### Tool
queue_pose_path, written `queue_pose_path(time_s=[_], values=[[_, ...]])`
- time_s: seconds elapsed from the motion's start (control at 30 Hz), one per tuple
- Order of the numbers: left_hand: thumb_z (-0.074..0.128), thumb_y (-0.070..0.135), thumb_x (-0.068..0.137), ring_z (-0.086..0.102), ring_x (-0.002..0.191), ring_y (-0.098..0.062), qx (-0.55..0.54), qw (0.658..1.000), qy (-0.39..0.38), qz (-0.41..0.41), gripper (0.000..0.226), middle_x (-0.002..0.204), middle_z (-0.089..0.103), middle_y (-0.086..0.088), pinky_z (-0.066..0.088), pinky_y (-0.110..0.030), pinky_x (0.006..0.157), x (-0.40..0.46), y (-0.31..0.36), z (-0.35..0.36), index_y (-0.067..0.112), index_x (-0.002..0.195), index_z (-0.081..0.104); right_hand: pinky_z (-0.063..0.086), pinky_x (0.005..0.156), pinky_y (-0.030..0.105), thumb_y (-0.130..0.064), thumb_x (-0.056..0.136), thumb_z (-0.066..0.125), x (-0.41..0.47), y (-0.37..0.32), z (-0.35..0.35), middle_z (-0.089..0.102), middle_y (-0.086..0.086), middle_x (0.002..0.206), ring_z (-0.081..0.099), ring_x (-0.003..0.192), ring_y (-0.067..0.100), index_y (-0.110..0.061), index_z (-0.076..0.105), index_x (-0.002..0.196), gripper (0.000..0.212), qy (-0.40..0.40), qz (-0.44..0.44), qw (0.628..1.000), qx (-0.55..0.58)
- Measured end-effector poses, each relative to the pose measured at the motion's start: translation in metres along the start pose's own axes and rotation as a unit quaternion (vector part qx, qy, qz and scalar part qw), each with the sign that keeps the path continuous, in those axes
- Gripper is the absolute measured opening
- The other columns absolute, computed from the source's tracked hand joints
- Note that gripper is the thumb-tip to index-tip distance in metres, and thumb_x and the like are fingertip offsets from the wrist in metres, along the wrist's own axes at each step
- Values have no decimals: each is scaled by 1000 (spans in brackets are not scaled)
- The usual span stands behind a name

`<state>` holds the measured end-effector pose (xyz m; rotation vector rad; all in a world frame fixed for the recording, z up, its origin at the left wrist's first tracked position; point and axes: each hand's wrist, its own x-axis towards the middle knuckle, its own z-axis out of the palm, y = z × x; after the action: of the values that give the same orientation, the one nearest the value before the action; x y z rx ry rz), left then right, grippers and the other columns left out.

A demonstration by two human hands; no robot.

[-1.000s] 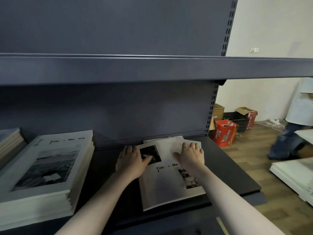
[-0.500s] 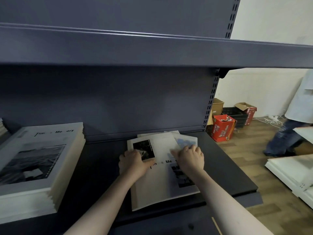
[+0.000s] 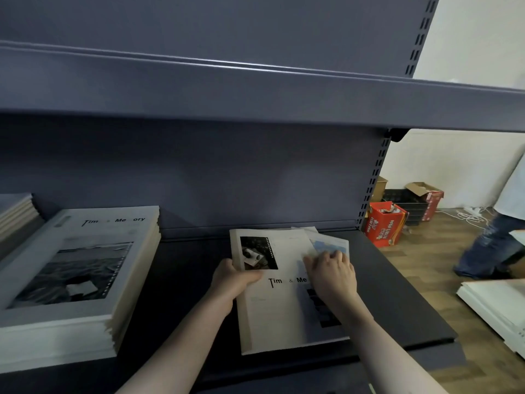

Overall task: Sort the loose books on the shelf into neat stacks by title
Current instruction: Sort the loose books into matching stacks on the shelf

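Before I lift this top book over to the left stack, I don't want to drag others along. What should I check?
1. Left hand grips the top book at its left edge: ok.
2. Right hand on it: ok.
3. Title matches the stack, "Time & Memory": ok.
4. Loose books beneath squared up: not ok, fanned out.
5. Shelf between free: ok.
6. Stack edges even: ok.

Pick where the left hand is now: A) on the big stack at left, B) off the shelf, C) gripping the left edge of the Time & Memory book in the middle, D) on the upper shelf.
C: the left hand curls round the left edge of the Time & Memory book, thumb on its cover.
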<state>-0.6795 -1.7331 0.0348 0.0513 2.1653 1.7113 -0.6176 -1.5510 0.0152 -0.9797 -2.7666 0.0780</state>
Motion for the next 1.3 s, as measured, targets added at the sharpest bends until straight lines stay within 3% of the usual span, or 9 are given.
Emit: queue_pose_path(time_s=[0.3, 0.53, 0.67, 0.8, 0.9, 0.97, 1.07, 1.23, 1.3], values=[[58, 11, 88, 53, 71, -9, 19, 985, 36, 166, 11, 81, 56, 4, 40, -23, 61, -12, 23, -4, 10, 96, 51, 33, 103, 38, -52, 98, 26, 4, -5, -8, 54, 14, 127, 44, 123, 31, -8, 57, 121, 58, -24, 8, 994, 105], [52, 14, 93, 50, 71, -14, 83, 955, 92, 270, 11, 75, 51, 6, 36, -26, 65, -26, 51, -41, 4, 98, 50, 47, 72, 37, -54, 93, 44, 9, -34, -43, 62, 8, 86, 61, 84, 29, -13, 46, 98, 42, -52, -8, 931, 361], [45, 19, 98, 54, 78, -25, 162, 942, 117, 270, 12, 80, 50, -1, 30, -27, 56, -29, 63, -73, 7, 98, 43, 42, 66, 35, -54, 88, 54, 8, -64, -59, 57, 2, 77, 56, 79, 26, -17, 43, 86, 39, -23, -23, 931, 363], [43, 25, 98, 57, 92, -35, 257, 919, 158, 254, 24, 98, 59, -15, 35, -34, 66, -34, 67, -111, 3, 107, 46, 40, 67, 34, -52, 88, 55, -1, -106, -73, 49, -1, 68, 52, 77, 26, -15, 40, 78, 42, -29, -42, 941, 335], [43, 27, 98, 56, 86, -29, 285, 910, 177, 244, 25, 95, 58, -12, 36, -31, 68, -40, 67, -143, 4, 107, 47, 43, 73, 35, -55, 89, 53, -10, -137, -80, 60, 4, 91, 59, 95, 29, -11, 52, 104, 46, -49, -69, 938, 336], [45, 29, 98, 53, 79, -25, 295, 907, 187, 237, 24, 87, 53, -7, 36, -30, 66, -43, 64, -166, 5, 102, 45, 45, 77, 33, -57, 90, 51, -18, -158, -83, 61, 8, 115, 58, 107, 29, -11, 46, 130, 62, -61, -83, 936, 338], [52, 32, 94, 59, 89, -32, 300, 906, 210, 214, 30, 91, 57, -10, 37, -30, 67, -47, 56, -200, 3, 102, 47, 45, 84, 35, -55, 92, 48, -30, -189, -86, 55, 10, 129, 54, 115, 29, -11, 37, 140, 67, -74, -114, 933, 333], [66, 34, 84, 58, 80, -14, 288, 909, 230, 192, 37, 90, 61, 3, 38, -23, 57, -57, 38, -247, 9, 109, 55, 46, 77, 34, -48, 89, 50, -47, -237, -82, 59, 7, 110, 55, 93, 24, -9, 47, 126, 54, -98, -142, 939, 297], [69, 37, 80, 63, 85, -18, 302, 906, 236, 179, 41, 95, 65, 1, 42, -24, 63, -61, 31, -262, 12, 109, 55, 46, 73, 33, -49, 89, 49, -53, -253, -78, 60, 3, 100, 57, 87, 23, -11, 51, 119, 48, -112, -147, 941, 284]])
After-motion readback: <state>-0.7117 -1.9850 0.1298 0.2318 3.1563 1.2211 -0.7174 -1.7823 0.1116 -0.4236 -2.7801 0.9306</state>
